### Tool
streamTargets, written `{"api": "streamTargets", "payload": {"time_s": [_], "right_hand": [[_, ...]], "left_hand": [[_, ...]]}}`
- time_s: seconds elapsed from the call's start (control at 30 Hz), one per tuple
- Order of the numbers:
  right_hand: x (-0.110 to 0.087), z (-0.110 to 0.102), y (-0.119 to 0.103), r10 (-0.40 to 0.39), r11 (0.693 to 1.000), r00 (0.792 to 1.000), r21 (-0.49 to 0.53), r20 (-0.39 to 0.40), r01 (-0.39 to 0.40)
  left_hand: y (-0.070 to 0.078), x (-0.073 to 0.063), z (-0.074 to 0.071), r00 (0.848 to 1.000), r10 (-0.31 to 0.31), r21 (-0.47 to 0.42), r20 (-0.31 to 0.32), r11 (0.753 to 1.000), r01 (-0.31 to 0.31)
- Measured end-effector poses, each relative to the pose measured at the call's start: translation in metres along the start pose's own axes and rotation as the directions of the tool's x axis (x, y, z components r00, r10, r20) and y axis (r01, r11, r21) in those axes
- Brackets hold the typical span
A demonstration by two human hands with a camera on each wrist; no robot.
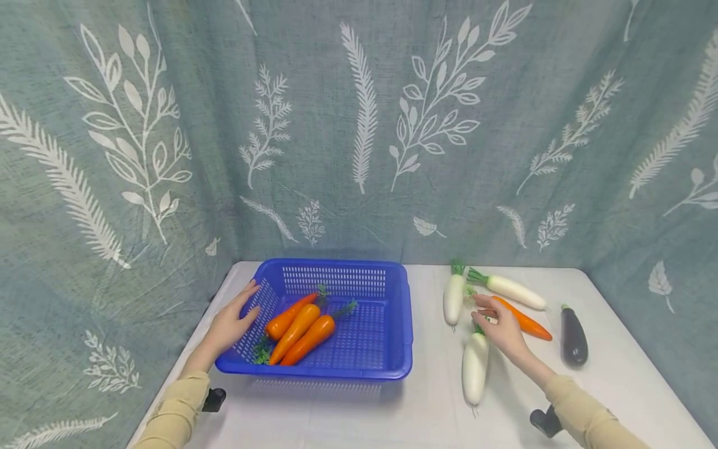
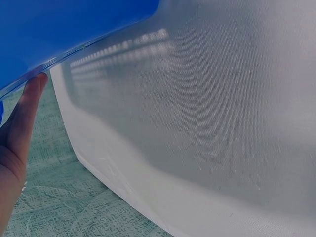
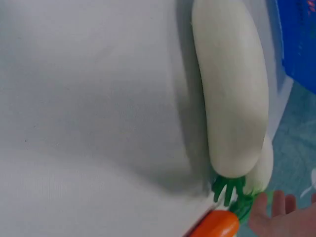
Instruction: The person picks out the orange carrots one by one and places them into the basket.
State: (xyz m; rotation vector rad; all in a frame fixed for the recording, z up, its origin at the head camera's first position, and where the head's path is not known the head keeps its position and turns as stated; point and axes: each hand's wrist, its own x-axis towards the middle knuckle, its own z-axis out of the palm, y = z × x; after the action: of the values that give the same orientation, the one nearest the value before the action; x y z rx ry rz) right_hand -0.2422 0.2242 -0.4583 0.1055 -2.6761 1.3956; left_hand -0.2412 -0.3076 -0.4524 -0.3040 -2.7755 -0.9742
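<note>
My left hand (image 1: 227, 324) is at the left rim of a blue plastic basket (image 1: 359, 374), its fingers extended along the side. The left wrist view shows a fingertip right at the edge of the basket (image 2: 74, 29). Three orange carrots (image 1: 303, 324) with green tops lie inside. To the right, my right hand (image 1: 503, 329) hovers among several vegetables, fingers loosely bent and thumb apart. Below its fingertips are the leafy top of a loose carrot (image 1: 530, 324) and the green stems of the front white radish (image 1: 475, 371). The right wrist view shows this radish (image 3: 232, 89) large.
Two more white radishes lie at the back, one upright-facing (image 1: 454, 300) left of the hand, one slanted (image 1: 516, 291) behind the carrot. A dark eggplant (image 1: 574, 337) lies at the far right. A patterned curtain (image 1: 336, 156) hangs behind the white table (image 1: 325, 424).
</note>
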Motion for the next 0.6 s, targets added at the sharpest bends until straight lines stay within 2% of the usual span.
{"api": "streamTargets", "payload": {"time_s": [0.17, 0.43, 0.6], "right_hand": [[0.006, -0.014, 0.011, 0.1, 0.995, 0.995, -0.013, -0.03, -0.101], [0.016, -0.031, 0.026, 0.14, 0.989, 0.988, -0.033, -0.068, -0.142], [0.026, -0.04, 0.037, 0.144, 0.981, 0.988, -0.123, -0.055, -0.149]], "left_hand": [[0.003, 0.001, -0.004, 0.998, -0.03, 0.008, 0.046, 1.0, 0.03], [0.004, 0.002, -0.005, 0.998, -0.036, 0.018, 0.048, 0.999, 0.035], [0.003, 0.002, -0.004, 0.998, -0.039, 0.014, 0.048, 0.999, 0.038]]}}
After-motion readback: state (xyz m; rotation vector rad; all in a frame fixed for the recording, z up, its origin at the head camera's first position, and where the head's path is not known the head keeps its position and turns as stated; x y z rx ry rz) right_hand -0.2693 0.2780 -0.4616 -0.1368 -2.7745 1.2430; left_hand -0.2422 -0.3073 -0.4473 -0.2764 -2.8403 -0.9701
